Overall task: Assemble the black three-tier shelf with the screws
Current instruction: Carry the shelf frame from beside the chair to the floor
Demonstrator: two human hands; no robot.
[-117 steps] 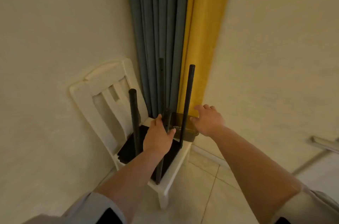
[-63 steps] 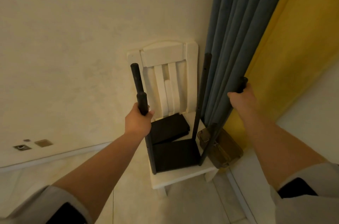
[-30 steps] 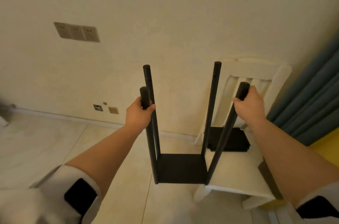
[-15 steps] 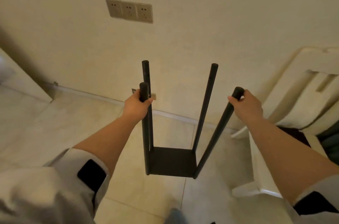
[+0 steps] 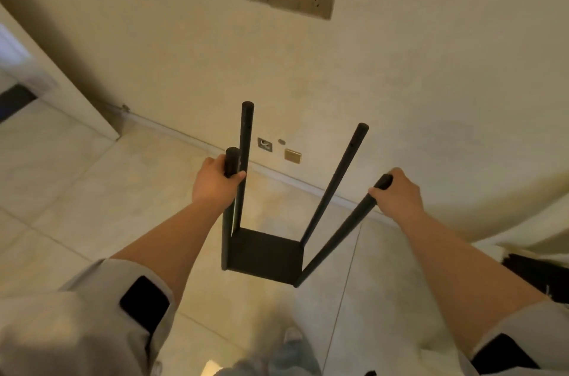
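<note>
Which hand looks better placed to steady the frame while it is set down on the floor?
Left, probably. The left hand grips the near left pole, which stands nearly upright, just below its top. The right hand grips the near right pole, which slants outward.

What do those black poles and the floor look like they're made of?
Poles: probably metal tube painted matt black; thin, straight, round, with small drilled holes. Floor: pale glazed tile, likely ceramic or stone; straight joint lines and a soft sheen.

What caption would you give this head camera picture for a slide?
Left hand and right hand carry the part-built black shelf by two poles above the tiled floor.
</note>
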